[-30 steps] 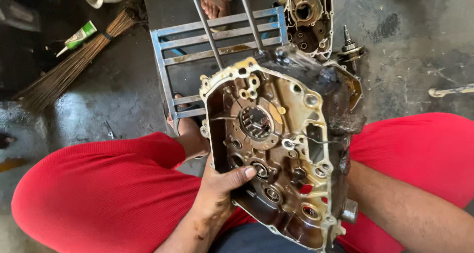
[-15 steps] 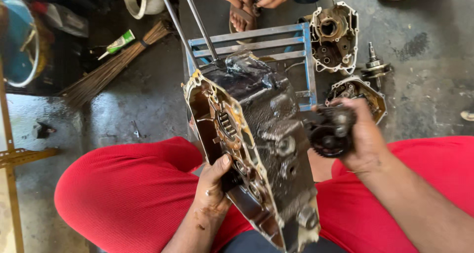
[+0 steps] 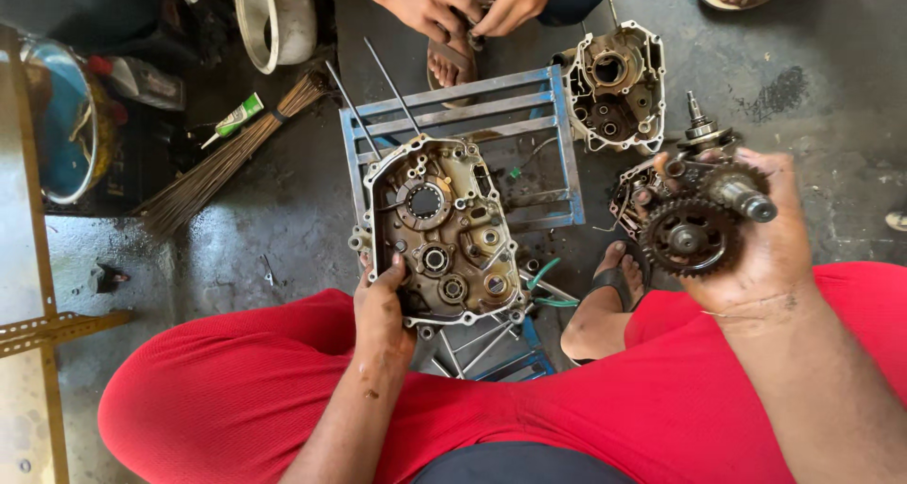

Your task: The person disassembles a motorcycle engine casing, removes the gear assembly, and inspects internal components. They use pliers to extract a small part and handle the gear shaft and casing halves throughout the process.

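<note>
At frame centre, the left hand [image 3: 383,309] grips an emptied crankcase half [image 3: 441,231]; the right hand [image 3: 756,243] clutches the gear cluster [image 3: 694,231], lifted clear.

A repair workshop: oily grey metal engine cases [image 3: 616,87] are lying on the stained concrete floor [image 3: 812,78] beside a blue metal frame [image 3: 557,144]

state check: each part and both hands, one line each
engine case half: open side up, held at lower edge
left hand: gripping the case half
gear cluster: lifted out, held off the floor
right hand: closed around the gear cluster
second case half: on the floor, open side up
metal frame: flat on the floor
</note>
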The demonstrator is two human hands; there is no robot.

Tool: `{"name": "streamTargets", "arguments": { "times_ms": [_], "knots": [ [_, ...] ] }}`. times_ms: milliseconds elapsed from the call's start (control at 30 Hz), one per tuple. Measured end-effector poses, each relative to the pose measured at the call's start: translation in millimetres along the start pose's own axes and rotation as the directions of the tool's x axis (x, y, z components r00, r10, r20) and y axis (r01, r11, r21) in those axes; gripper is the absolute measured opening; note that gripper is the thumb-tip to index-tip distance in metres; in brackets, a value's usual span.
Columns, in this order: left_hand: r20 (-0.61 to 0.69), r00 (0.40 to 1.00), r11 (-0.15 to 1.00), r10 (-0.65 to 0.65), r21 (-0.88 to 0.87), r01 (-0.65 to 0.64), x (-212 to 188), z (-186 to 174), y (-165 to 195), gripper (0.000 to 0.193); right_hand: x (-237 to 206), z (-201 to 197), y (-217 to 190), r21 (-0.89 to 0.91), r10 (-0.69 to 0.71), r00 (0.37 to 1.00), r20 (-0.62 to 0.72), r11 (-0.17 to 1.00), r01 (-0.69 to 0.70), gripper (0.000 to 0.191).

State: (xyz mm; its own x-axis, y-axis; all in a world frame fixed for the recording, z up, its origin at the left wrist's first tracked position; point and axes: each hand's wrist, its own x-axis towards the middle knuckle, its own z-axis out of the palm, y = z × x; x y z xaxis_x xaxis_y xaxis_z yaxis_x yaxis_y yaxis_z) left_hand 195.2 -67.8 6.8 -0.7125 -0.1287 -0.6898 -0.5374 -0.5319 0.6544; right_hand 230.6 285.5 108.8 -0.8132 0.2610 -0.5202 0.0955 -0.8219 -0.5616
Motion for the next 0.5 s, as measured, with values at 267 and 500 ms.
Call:
{"name": "streamTargets", "arguments": {
  "times_ms": [267,500],
  "knots": [
    [-0.071,0.996,0.987,0.048,0.156,-0.037,23.5,34.2,3.5,0.030,-1.5,-1.7,2.8,0.020,0.044,0.999,0.014,0.999,-0.045,0.029],
    [-0.007,0.936,0.813,0.352,0.498,-0.302,2.5,54.8,53.5,0.041,5.6,-6.5,-2.8,0.056,0.052,0.998,0.040,0.997,-0.054,0.033]
  ]
}}
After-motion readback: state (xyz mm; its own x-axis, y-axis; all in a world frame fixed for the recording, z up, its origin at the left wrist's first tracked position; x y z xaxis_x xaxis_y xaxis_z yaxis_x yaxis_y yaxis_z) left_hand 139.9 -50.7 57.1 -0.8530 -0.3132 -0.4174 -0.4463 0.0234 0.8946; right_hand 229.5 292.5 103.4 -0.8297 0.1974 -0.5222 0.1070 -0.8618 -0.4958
